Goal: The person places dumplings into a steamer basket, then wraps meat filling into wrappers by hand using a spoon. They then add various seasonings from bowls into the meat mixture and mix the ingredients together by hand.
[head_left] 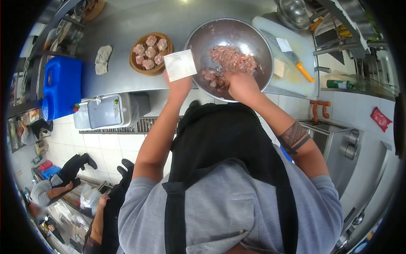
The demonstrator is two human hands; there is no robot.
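A square, pale dumpling wrapper [181, 65] lies over the fingers of my left hand [179, 86], between the steamer and the bowl. Inside the large steel bowl [198, 42], my right hand [243, 88] is curled at the near side, against the minced meat [232, 58]. A darker clump of meat sits beside its fingertips; whatever the fingers hold is hidden. To the left stands a round bamboo steamer [133, 63] with several open-topped meat dumplings [150, 52] in it.
Right of the bowl, a knife with a yellow handle [305, 72] and a stack of wrappers [279, 67] lie on a white cutting board [292, 78]. A crumpled cloth [102, 59] and a blue jug [62, 86] are at left. Other people [42, 192] are behind, lower left.
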